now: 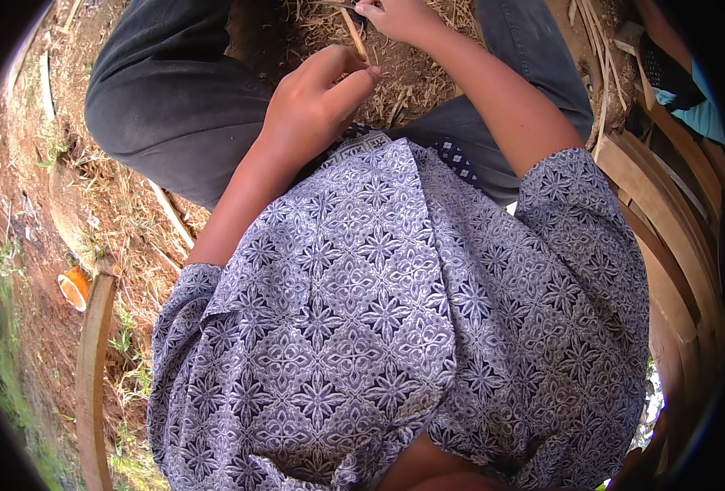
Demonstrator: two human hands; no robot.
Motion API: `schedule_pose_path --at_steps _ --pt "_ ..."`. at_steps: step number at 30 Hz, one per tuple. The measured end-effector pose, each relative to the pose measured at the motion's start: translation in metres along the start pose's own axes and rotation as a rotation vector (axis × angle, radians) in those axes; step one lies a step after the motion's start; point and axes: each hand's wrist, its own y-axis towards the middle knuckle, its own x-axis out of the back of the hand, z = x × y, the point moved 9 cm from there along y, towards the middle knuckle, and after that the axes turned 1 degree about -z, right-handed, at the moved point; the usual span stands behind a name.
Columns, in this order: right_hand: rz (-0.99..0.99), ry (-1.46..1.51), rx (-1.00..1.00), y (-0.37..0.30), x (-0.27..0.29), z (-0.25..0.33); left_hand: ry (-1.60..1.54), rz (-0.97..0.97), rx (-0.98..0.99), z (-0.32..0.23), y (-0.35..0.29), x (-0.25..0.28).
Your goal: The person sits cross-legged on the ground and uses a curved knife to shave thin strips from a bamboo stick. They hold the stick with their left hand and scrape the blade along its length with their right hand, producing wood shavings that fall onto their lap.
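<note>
My left hand (321, 98) is closed in front of my lap, thumb and fingers pinching the near end of a thin strip of pale wood (355, 34). The strip slants up and away toward my right hand (402, 18), which is at the top edge of the view, partly cut off. Its fingers are closed by the strip's far end, on a dark, narrow thing too cropped to name. Thin wood shavings (415, 78) lie scattered on the ground between my legs, below both hands.
Curved wooden planks (665, 221) are stacked close at my right. Another person's turquoise garment (702, 102) shows at the right edge. On the left lie a long piece of wood (96, 376), an orange round object (73, 288) and loose sticks (171, 214) on grassy dirt.
</note>
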Motion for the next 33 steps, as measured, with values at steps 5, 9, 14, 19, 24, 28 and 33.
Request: schedule_pose_path --at_steps 5,9,14,19,24,28,33 --pt "-0.09 0.044 -0.059 0.015 -0.021 -0.016 -0.022 -0.002 0.026 0.007 -0.004 0.0" --pt "-0.137 0.133 -0.03 0.03 -0.034 -0.043 -0.019 -0.015 0.014 0.009 -0.002 0.0" --pt "0.008 0.362 -0.216 0.009 -0.019 -0.048 -0.008 -0.018 0.024 0.01 -0.002 0.0" --pt "0.009 0.059 0.02 0.006 -0.011 -0.024 0.01 0.01 0.057 0.012 -0.004 -0.003" --pt "-0.06 0.004 -0.076 0.018 -0.018 -0.02 0.005 -0.016 0.031 0.01 -0.003 0.0" --pt "-0.1 0.054 -0.064 0.022 -0.026 -0.033 0.004 -0.025 0.041 0.011 -0.006 0.001" --pt "-0.061 0.255 -0.11 0.017 -0.028 -0.046 -0.003 -0.041 0.009 0.01 -0.004 0.001"
